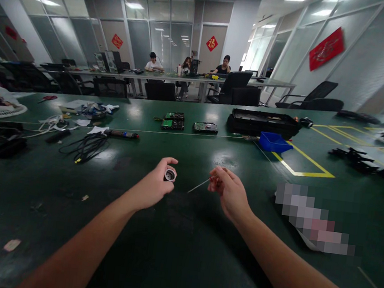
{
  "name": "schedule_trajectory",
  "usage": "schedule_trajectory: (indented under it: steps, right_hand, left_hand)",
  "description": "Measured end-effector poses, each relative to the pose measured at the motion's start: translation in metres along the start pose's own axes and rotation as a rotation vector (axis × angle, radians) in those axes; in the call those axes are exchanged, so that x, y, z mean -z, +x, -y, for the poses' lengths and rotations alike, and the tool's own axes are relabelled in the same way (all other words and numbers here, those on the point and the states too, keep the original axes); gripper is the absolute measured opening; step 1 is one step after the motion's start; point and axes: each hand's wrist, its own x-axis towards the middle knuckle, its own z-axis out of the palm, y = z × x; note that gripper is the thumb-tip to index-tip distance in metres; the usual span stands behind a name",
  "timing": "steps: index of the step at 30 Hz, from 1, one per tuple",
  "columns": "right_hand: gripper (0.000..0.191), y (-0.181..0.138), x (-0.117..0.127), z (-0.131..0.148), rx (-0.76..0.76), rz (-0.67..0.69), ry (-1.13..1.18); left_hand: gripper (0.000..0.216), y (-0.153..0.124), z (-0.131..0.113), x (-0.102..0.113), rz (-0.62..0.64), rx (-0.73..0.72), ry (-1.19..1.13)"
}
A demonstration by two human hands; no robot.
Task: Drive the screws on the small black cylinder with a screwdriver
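Observation:
My left hand is closed around a small round, silvery ring-shaped part, its dark hollow facing up and to the right. Just across from it, my right hand pinches a thin metal rod, which looks like a slim screwdriver or pick. The rod's tip points down and left toward the round part, with a gap between them. My fingers hide the rod's upper end. Both hands hover above the green tabletop.
Behind my hands lie hard drives with green circuit boards, another drive, a black tray and a blue bin. Coiled black cable and an electric screwdriver are left. A blurred-out object lies right. People sit farther back.

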Motion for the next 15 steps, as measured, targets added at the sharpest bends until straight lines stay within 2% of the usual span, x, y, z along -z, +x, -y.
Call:
schedule_trajectory:
  steps: [2, 5, 8, 11, 15]
  right_hand:
    - [0.027, -0.001, -0.001, 0.001, 0.017, 0.004, 0.018]
    - [0.025, -0.002, -0.002, 0.001, 0.037, 0.011, 0.034]
    - [0.025, -0.003, -0.003, -0.001, 0.064, 0.024, 0.033]
    - [0.026, -0.003, -0.003, -0.002, 0.092, 0.026, 0.003]
    - [0.027, -0.003, -0.002, -0.003, 0.129, 0.033, -0.06]
  left_hand:
    - [0.068, 0.003, 0.007, -0.014, -0.019, -0.036, 0.098]
    - [0.047, 0.004, 0.021, -0.028, -0.069, -0.049, 0.131]
    - [0.032, 0.003, 0.029, -0.032, -0.014, -0.103, 0.158]
    - [0.034, 0.002, 0.032, -0.03, 0.004, -0.202, 0.152]
    - [0.049, 0.002, 0.032, -0.029, -0.039, -0.133, 0.103]
